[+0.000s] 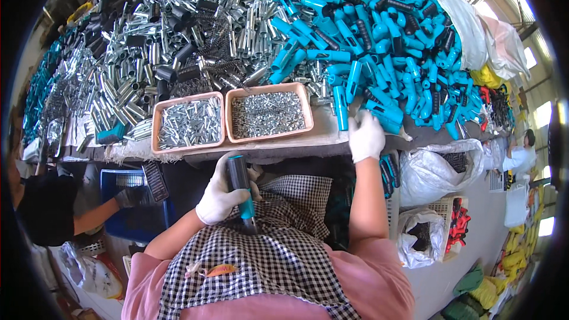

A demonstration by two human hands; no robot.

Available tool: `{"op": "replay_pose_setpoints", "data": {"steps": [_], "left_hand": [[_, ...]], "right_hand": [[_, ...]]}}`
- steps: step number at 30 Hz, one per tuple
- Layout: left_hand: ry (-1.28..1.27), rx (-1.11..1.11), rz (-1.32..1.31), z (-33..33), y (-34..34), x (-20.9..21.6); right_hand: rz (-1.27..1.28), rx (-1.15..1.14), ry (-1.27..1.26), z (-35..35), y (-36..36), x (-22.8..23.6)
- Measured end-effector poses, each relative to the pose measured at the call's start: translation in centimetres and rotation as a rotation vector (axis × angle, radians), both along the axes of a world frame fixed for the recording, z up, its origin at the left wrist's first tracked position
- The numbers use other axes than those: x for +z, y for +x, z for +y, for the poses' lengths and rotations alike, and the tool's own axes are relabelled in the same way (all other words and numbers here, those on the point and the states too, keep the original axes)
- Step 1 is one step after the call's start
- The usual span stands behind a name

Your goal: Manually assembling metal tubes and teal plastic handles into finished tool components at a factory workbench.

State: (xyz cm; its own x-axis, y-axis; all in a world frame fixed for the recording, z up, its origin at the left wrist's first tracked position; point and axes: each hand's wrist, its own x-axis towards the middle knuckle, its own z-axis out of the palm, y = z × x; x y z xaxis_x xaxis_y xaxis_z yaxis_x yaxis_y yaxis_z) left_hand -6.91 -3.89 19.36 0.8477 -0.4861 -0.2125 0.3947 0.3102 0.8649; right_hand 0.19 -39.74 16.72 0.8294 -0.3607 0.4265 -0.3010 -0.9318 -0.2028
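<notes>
Evidently the left hand, in a white glove, is wrapped around a black-and-teal handle, thumb across its teal part, in front of the checked apron. The handle's black end points toward the table, and its teal end is nearer the apron.

The right hand, also white-gloved, reaches to the table's front edge beside the heap of teal handle shells. Its fingertips are by the nearest shells; I cannot tell whether they grasp one. A narrow teal shell lies just left of it.

Two pinkish trays stand side by side left of that shell: the left tray bears silver pins, the right tray smaller silver pieces. Behind them spread silver metal tubes and dark coil springs. At far left, a co-worker's dark-gloved hand is above a blue crate.
</notes>
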Motion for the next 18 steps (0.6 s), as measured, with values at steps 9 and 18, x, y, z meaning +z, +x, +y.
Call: {"op": "replay_pose_setpoints", "data": {"steps": [9,18], "left_hand": [[0.014,-0.005,-0.019,-0.7,-0.1,0.4],[0.049,-0.038,-0.051,-0.1,0.8,0.0]], "right_hand": [[0.619,-0.139,0.064,-1.6,4.0,0.5],[0.327,0.123,0.89,-10.6,3.4,-1.4]]}}
